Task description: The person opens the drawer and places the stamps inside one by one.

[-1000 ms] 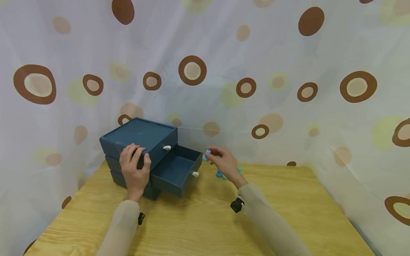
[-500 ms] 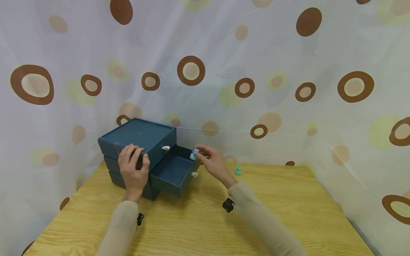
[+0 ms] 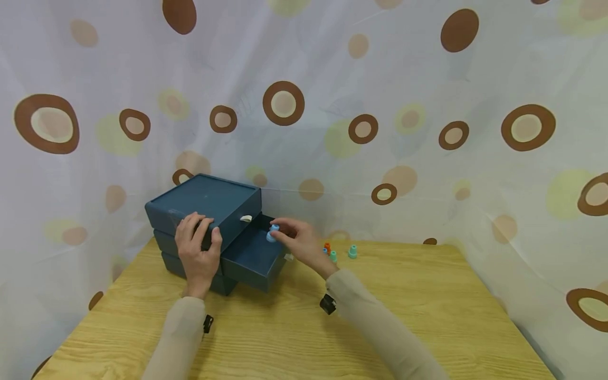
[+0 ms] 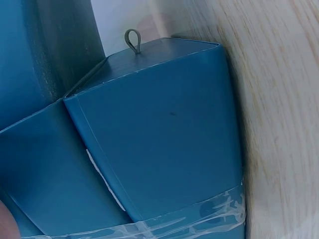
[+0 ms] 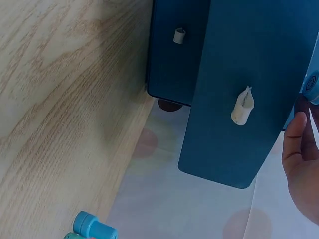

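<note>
A dark blue cabinet of stacked drawers (image 3: pixel 204 195) stands at the left of the table, its middle drawer (image 3: pixel 247 270) pulled out. My left hand (image 3: pixel 199 258) rests against the cabinet's near side, fingertips at the top edge and thumb by the front corner. Only a bit of a finger (image 4: pixel 6 221) shows in the left wrist view. Over the open drawer, my right hand (image 3: pixel 301 244) pinches a small light-blue toy stamp (image 3: pixel 271 237) between thumb and fingers. The right wrist view shows this stamp (image 5: pixel 311 88) at the right edge, its round patterned end visible.
Beyond my right wrist stand an orange stamp (image 3: pixel 327 246), a blue stamp (image 3: pixel 325 251) partly hidden, and two teal stamps (image 3: pixel 353 252). White pull tabs (image 3: pixel 246 218) stick out from the drawer fronts. A spotted curtain (image 3: pixel 304 158) hangs behind the wooden table (image 3: pixel 404 316).
My right hand has carried the light-blue stamp leftward, from outside the drawer's far edge to above its inside. More stamps on the table have come into sight. The left hand stays put.
</note>
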### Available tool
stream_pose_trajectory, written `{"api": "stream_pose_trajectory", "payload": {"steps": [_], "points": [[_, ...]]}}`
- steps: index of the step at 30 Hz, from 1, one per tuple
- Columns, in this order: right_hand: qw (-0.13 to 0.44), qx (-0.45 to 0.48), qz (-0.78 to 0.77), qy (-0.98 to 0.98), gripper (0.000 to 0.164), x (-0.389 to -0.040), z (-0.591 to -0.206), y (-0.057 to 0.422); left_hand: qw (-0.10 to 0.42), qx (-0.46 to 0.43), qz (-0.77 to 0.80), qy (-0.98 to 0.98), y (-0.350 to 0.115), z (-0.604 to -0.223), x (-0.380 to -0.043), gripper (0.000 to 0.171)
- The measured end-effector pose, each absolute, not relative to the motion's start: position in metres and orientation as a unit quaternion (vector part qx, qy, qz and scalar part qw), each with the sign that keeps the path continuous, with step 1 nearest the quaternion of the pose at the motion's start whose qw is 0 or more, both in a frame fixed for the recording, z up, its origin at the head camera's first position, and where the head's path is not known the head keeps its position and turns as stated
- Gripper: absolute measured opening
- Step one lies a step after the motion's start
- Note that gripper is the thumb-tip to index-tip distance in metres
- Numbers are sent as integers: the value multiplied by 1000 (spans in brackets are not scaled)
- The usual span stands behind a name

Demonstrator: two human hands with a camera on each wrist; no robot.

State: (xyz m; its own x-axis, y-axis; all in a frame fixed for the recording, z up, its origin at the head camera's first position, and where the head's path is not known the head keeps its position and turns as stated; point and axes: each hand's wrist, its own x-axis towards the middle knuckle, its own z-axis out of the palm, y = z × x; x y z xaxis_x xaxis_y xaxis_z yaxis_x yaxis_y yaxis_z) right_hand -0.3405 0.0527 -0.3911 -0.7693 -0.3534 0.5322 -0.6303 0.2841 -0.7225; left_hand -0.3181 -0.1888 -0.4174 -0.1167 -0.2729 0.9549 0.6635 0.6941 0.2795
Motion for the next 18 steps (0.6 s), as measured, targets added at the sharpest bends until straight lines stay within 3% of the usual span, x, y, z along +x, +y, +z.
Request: {"api": "stream_pose_trajectory", "payload": {"steps": [18], "points": [[71,313,478,-818,30,-341,-391,41,646,-147,-364,-654,-188,-416,-317,29]]}}
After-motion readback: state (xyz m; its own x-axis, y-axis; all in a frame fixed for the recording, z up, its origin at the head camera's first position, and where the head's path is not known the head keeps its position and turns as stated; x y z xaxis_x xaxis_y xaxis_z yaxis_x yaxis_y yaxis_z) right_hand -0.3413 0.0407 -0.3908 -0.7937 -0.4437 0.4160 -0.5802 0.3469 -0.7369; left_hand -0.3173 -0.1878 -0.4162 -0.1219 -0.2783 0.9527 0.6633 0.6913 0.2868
